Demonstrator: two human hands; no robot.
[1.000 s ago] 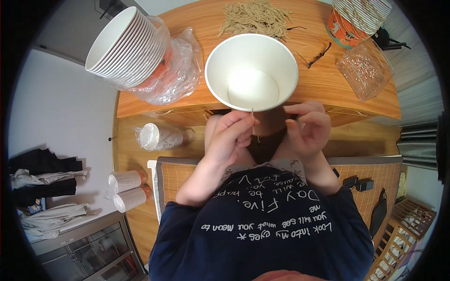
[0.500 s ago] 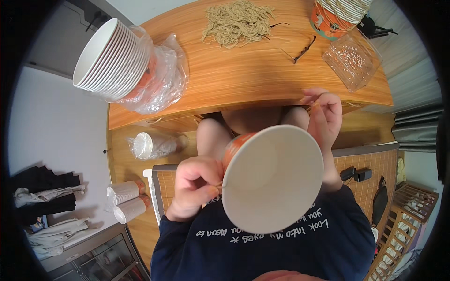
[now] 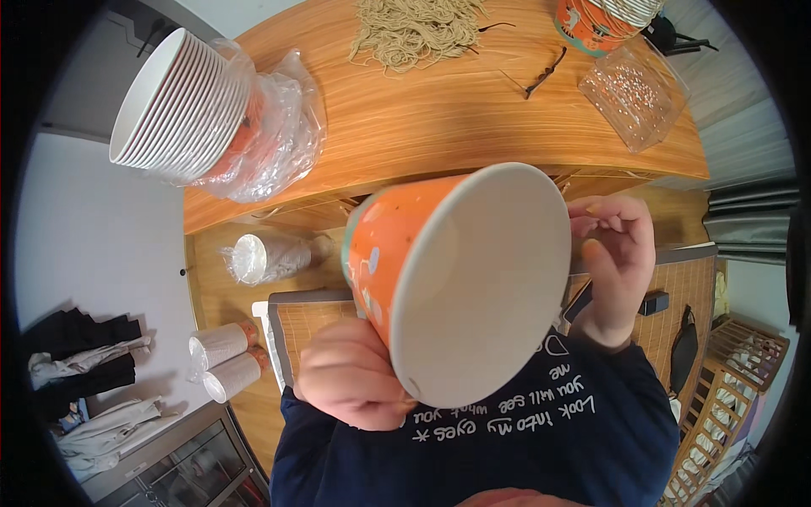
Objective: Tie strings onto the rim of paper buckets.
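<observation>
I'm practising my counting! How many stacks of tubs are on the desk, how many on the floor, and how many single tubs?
Desk stacks: 2
Floor stacks: 3
Single tub, at the left hand: 1
Total: 6

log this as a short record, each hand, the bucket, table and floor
left hand: closed at the rim of the orange paper bucket
right hand: beside the bucket's far side, fingers bent, thumb apart; contact unclear
bucket: tilted, white mouth facing camera
table: tan cord heap, clear box, part-wrapped bucket stack
floor: wrapped stacks at left
</observation>
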